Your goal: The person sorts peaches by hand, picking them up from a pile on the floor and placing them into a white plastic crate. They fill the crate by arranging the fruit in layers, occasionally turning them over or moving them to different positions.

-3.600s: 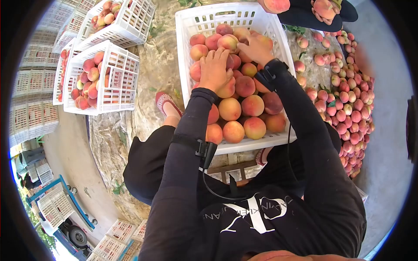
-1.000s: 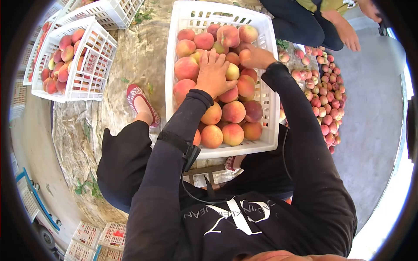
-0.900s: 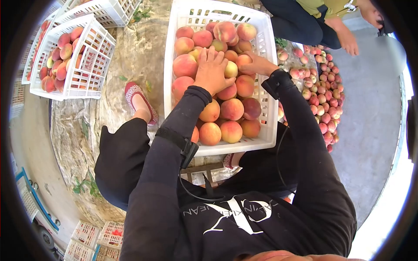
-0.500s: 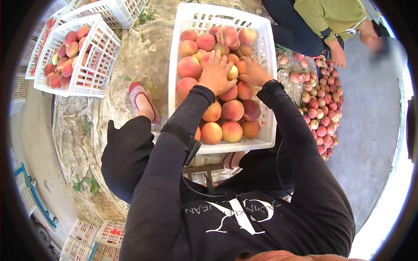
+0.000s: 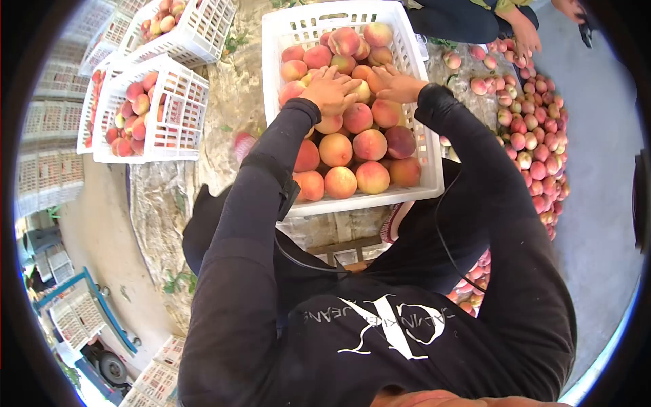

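A white plastic crate (image 5: 352,203) full of peaches stands in front of me. My left hand (image 5: 330,91) rests palm down on peaches left of the crate's middle, its fingers spread. Opposite it, my right hand (image 5: 399,86) lies over peaches near the right wall, fingers apart and pointing left. Peaches under both palms are partly hidden. A large peach (image 5: 344,41) sits high in the pile beyond my hands, and a dark red one (image 5: 401,142) lies near the right wall.
Filled white crates (image 5: 180,112) stand at the left, with stacked crates (image 5: 51,122) behind. Loose peaches (image 5: 536,146) form a long heap at the right. Another person's hand (image 5: 525,34) hangs by it. A blue-framed cart (image 5: 85,312) is at the lower left.
Both my hands have shifted a little up the crate, away from my body. The view has swung, and the other person's torso has mostly left the top right.
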A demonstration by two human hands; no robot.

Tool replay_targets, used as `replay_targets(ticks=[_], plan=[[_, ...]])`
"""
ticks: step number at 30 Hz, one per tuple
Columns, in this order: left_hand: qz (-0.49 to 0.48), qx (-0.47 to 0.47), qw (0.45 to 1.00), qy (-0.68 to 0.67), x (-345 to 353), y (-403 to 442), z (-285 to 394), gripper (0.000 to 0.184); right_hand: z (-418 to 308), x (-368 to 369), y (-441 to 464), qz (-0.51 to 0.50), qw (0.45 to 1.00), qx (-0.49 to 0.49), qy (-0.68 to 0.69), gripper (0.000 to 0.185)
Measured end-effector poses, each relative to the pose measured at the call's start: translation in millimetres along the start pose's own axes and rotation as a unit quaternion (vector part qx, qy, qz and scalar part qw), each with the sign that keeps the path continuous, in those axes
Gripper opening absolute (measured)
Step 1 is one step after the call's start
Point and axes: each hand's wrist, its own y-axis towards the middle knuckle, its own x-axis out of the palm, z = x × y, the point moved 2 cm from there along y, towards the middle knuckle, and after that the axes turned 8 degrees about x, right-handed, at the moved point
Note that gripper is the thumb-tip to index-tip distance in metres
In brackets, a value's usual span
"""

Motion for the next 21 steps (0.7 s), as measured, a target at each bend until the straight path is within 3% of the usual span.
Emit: replay_targets(ticks=[1,3,5,7,8,9,12,15,17,18,19,20,21], plan=[[-0.005,0.007,1.0,0.009,-7,3,-2,0.05,2,-8,0,-0.075,0.995,-0.013,0.057,0.082],[-0.066,0.015,0.997,-0.048,-9,12,-12,0.05,7,-14,7,-0.082,0.996,-0.025,0.036,0.077],[-0.044,0.018,0.996,-0.07,-9,19,-8,0.054,11,-18,9,-0.129,0.988,-0.041,0.075,0.077],[-0.032,-0.021,0.999,0.017,-20,16,20,0.063,23,-4,17,-0.115,0.99,-0.045,0.074,0.076],[-0.004,-0.022,0.999,0.023,-13,18,28,0.076,29,4,21,-0.079,0.992,-0.08,0.055,0.076],[0.003,-0.022,1.0,0.022,-5,21,36,0.076,30,4,22,-0.042,0.992,-0.115,0.034,0.076],[0.04,-0.066,0.992,0.098,11,27,49,0.09,25,2,12,-0.026,0.994,-0.095,0.055,0.078],[0.069,-0.055,0.993,0.072,13,25,48,0.089,24,10,15,-0.009,0.992,-0.102,0.079,0.08],[0.076,-0.062,0.992,0.077,13,23,49,0.087,19,7,7,0.013,0.995,-0.055,0.087,0.082],[0.075,-0.061,0.992,0.084,10,23,49,0.085,13,5,-5,0.044,0.995,-0.07,0.062,0.083],[0.087,-0.064,0.991,0.084,4,21,49,0.085,-8,-10,-34,0.023,0.995,-0.037,0.093,0.08],[0.071,-0.063,0.994,0.056,0,19,51,0.082,-36,-30,-66,0.012,0.98,-0.071,0.184,0.081],[0.056,-0.062,0.996,0.026,-3,18,52,0.08,-46,-37,-99,0.047,0.981,-0.047,0.181,0.075]])
